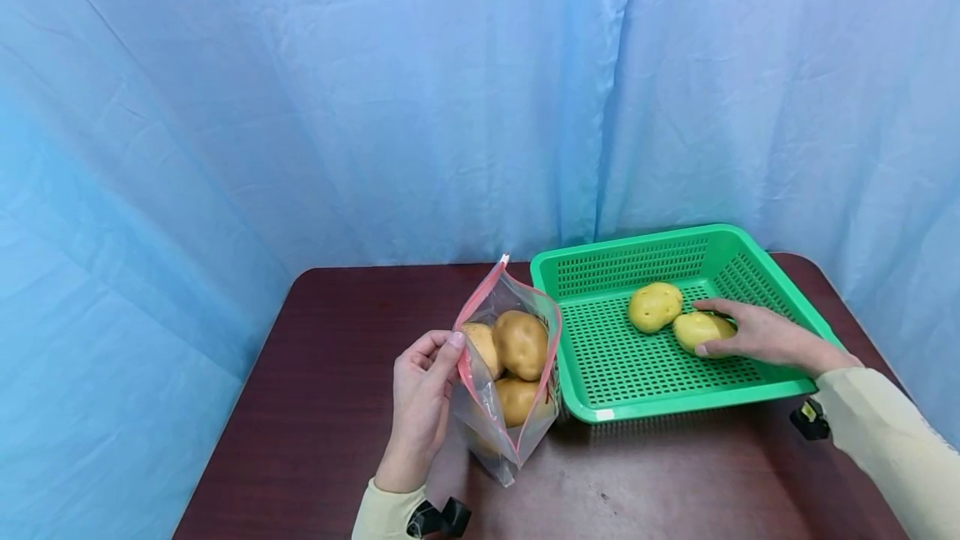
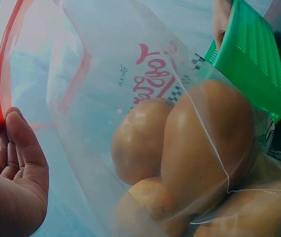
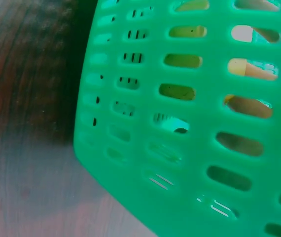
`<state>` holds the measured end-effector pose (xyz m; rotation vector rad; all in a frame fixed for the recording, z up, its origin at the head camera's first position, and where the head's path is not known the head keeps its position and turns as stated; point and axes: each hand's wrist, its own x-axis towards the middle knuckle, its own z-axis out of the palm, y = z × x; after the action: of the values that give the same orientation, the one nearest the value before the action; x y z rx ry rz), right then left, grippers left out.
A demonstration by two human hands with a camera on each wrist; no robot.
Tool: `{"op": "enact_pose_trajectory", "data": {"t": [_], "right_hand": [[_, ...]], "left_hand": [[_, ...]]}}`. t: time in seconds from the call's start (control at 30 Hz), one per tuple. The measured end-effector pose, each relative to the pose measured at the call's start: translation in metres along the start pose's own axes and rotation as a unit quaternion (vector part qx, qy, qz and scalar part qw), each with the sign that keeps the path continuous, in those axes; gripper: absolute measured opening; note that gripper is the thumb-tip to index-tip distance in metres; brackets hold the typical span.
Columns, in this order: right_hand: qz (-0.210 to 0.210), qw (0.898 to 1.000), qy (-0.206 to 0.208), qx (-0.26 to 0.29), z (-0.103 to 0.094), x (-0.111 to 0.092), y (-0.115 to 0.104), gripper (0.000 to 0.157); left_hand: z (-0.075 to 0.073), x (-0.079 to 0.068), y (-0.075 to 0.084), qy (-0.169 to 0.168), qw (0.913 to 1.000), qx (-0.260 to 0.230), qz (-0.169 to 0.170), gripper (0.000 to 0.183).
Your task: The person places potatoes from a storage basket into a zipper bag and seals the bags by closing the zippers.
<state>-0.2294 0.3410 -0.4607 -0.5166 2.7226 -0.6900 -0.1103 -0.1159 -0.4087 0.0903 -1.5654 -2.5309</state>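
Observation:
My left hand pinches the red zip edge of a clear plastic zip bag between thumb and fingers. The bag's mouth gapes upward, and several potatoes lie inside; the left wrist view shows them bulging against the printed plastic. Over in the green basket, my right hand grips a yellow potato, thumb on its near side and fingers on its far side. A second yellow potato lies just left of it. The basket wall mostly hides that hand in the right wrist view.
Bag and basket stand side by side on a dark reddish-brown table, the bag close to the basket's left wall. A light blue curtain hangs behind the table and along its left side.

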Motion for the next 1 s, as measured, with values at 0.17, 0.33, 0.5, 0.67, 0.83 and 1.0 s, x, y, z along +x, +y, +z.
{"op": "enact_pose_trajectory", "data": {"t": [0.17, 0.33, 0.5, 0.67, 0.83, 1.0], "right_hand": [[-0.009, 1.000, -0.005, -0.003, 0.0003, 0.0014, 0.0006, 0.085], [-0.008, 1.000, -0.016, 0.007, 0.0018, 0.0019, 0.0018, 0.087], [-0.008, 1.000, -0.021, 0.008, 0.0033, 0.0026, 0.0032, 0.090], [-0.010, 1.000, -0.022, 0.003, 0.0036, 0.0037, 0.0053, 0.090], [-0.021, 1.000, -0.018, -0.004, 0.0038, 0.0040, 0.0071, 0.085], [-0.026, 1.000, -0.011, -0.006, 0.0022, 0.0031, 0.0053, 0.082]], "left_hand": [[-0.0003, 0.0004, 0.0000, -0.001, 1.0000, 0.001, 0.000, 0.017], [-0.0006, 0.0005, 0.0000, 0.003, 1.0000, 0.004, -0.001, 0.017], [-0.0001, -0.0002, 0.0006, 0.006, 1.0000, 0.003, -0.001, 0.017], [0.0000, -0.0004, 0.0003, 0.005, 1.0000, 0.004, -0.001, 0.016], [0.0001, -0.0004, 0.0000, 0.005, 1.0000, 0.003, 0.001, 0.015], [-0.0007, -0.0004, 0.0002, 0.001, 1.0000, 0.002, 0.006, 0.013]]}}
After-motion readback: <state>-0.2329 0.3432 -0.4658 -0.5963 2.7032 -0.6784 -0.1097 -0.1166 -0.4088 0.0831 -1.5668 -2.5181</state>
